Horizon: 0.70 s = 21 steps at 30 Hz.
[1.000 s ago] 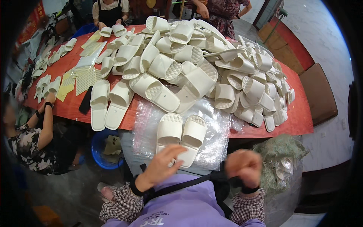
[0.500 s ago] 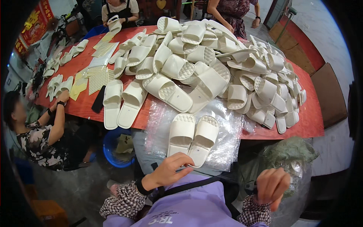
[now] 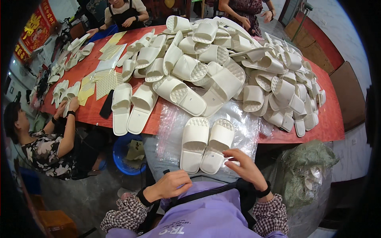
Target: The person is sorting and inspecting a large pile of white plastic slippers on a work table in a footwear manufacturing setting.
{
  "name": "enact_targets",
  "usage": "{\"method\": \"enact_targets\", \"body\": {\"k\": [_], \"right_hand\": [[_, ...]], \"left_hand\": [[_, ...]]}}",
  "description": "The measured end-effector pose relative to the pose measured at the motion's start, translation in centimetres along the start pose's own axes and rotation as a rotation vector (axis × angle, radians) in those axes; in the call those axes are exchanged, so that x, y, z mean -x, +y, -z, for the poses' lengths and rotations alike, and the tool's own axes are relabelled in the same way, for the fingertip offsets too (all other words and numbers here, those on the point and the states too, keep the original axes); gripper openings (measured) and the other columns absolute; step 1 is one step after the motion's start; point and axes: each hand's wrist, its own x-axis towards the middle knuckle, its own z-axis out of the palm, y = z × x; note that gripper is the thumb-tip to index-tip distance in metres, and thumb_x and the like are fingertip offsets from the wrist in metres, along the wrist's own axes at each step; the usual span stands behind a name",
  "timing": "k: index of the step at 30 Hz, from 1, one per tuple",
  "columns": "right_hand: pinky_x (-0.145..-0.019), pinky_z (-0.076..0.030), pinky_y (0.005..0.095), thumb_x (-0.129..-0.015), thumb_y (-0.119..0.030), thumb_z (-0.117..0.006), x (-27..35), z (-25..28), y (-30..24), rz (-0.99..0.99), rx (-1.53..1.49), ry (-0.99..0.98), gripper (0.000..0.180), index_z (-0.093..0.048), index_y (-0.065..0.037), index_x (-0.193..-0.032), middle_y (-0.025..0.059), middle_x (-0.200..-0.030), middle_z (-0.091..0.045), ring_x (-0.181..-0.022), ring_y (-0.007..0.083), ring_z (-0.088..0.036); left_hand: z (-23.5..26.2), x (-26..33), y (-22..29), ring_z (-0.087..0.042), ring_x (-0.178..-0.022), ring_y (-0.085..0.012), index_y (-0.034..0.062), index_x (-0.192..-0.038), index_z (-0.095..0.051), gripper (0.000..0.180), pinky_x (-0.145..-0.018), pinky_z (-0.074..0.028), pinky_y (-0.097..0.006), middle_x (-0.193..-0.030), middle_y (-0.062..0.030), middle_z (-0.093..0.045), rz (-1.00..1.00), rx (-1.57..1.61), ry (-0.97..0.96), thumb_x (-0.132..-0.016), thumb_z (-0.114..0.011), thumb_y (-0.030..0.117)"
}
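Note:
A pair of white slides lies side by side in front of me: a left slide (image 3: 195, 135) and a right slide (image 3: 221, 139), soles up against clear plastic bags (image 3: 248, 137). My right hand (image 3: 248, 170) reaches to the lower right edge of the right slide, fingers stretched and apart; whether the fingertips touch it I cannot tell. My left hand (image 3: 170, 185) hovers just below the left slide, fingers loosely bent and holding nothing visible.
A big heap of white slides (image 3: 226, 79) covers the red table (image 3: 331, 111). Yellow textured sheets (image 3: 104, 82) and a black flat object (image 3: 106, 105) lie left. A blue bucket (image 3: 126, 163) stands below; green-wrapped plastic (image 3: 303, 170) is right. A co-worker in a floral top (image 3: 47, 152) handles slides.
My left hand has come off the slides and drawn down. My right hand has swung inward and up to the right slide. At far left, the co-worker has lifted a slide.

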Motion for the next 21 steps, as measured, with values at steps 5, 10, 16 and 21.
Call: {"method": "enact_targets", "body": {"k": [5,10,16,21], "right_hand": [[-0.099,-0.043,0.0353,-0.091,-0.023,-0.066,-0.4,-1.9,2.2,0.024,0.140,-0.080,0.055,-0.047,0.005,-0.134,0.0216,-0.131,-0.048,-0.118,0.0320,-0.052],[-0.108,-0.035,0.0375,-0.091,-0.026,-0.066,-1.2,-3.4,3.7,0.054,0.226,-0.063,0.072,-0.032,0.012,-0.140,0.0282,-0.138,-0.037,-0.131,0.0390,-0.039],[-0.114,-0.025,0.0402,-0.090,-0.029,-0.066,-2.0,-4.7,4.8,0.041,0.271,-0.022,0.079,-0.024,0.017,-0.140,0.0346,-0.148,-0.023,-0.140,0.0453,-0.024],[-0.115,-0.023,0.0410,-0.090,-0.028,-0.065,-1.9,-4.4,5.1,0.097,0.325,-0.074,0.076,-0.027,0.013,-0.142,0.0335,-0.150,-0.021,-0.142,0.0445,-0.020]], "left_hand": [[-0.1,0.2,-0.9,-0.057,-0.073,-0.0297,0.0007,-0.081,-0.061,0.008,-0.066,-0.046,-0.038,-0.077,-0.0118,-0.058,-0.001,-0.091,0.074,-0.082,-0.067,0.006],[0.1,-0.3,-2.1,-0.057,-0.072,-0.0304,0.0016,-0.079,-0.060,0.010,-0.064,-0.046,-0.039,-0.076,-0.0112,-0.057,-0.037,-0.205,0.093,-0.081,-0.068,0.007],[-0.9,-1.2,-4.6,-0.057,-0.074,-0.0310,0.0017,-0.080,-0.061,0.011,-0.064,-0.046,-0.039,-0.077,-0.0115,-0.058,0.015,-0.264,0.141,-0.081,-0.069,0.009],[-1.4,-2.3,-5.5,-0.058,-0.074,-0.0313,0.0014,-0.080,-0.061,0.011,-0.065,-0.047,-0.040,-0.078,-0.0123,-0.058,0.046,-0.310,0.202,-0.081,-0.069,0.010]]}}
